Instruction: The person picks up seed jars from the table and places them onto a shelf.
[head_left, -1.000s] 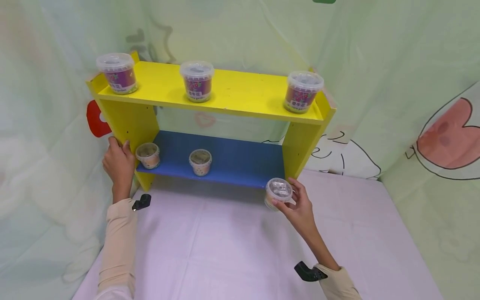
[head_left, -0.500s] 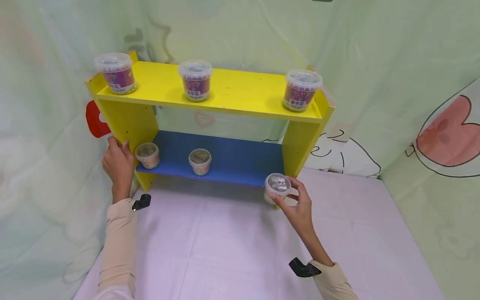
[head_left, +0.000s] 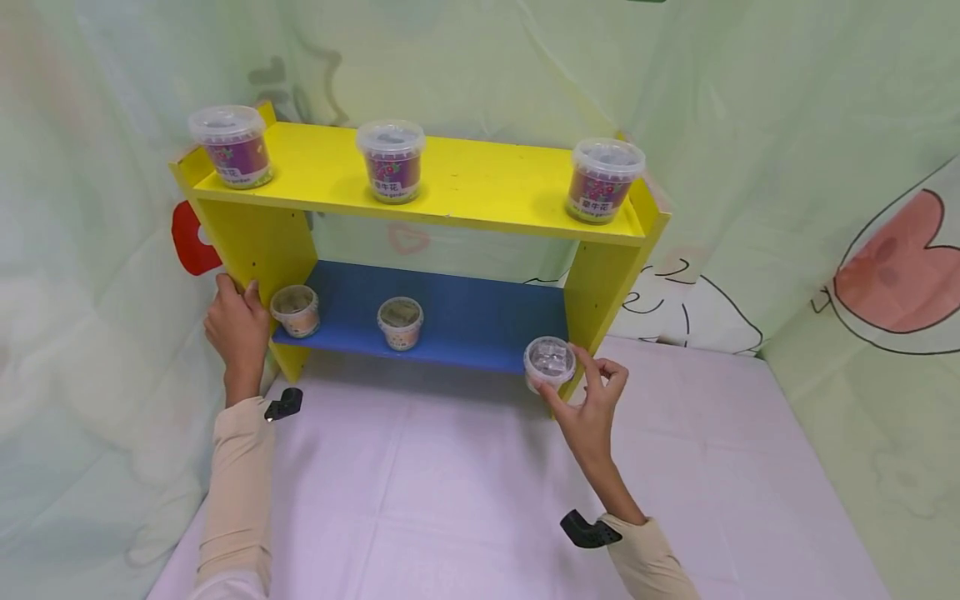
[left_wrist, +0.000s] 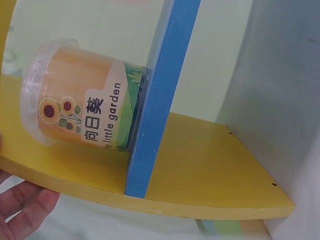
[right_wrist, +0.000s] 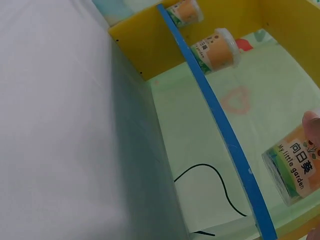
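My right hand (head_left: 591, 408) pinches a clear plastic cup (head_left: 549, 364) near its rim, at the right end of the blue shelf board (head_left: 480, 312). In the right wrist view this cup (right_wrist: 299, 162) shows an orange sunflower label, leans a little and hangs above the blue board, apart from it. My left hand (head_left: 238, 325) grips the left yellow side panel (head_left: 266, 242) of the shelf unit; in the left wrist view its fingers (left_wrist: 35, 210) lie on the panel's outer side. Two matching cups, one at the left end (head_left: 296, 312) and one left of centre (head_left: 401, 325), stand on the blue board.
Three larger tubs with purple labels stand on the yellow top board (head_left: 491, 179): a left tub (head_left: 236, 154), a middle tub (head_left: 393, 167) and a right tub (head_left: 600, 187). A pale cloth (head_left: 450, 483) covers the table. Printed curtains (head_left: 810, 100) surround the unit.
My right hand has carried the cup up and slightly left, from in front of the shelf unit's right end to the blue board's edge. My left hand stays put.
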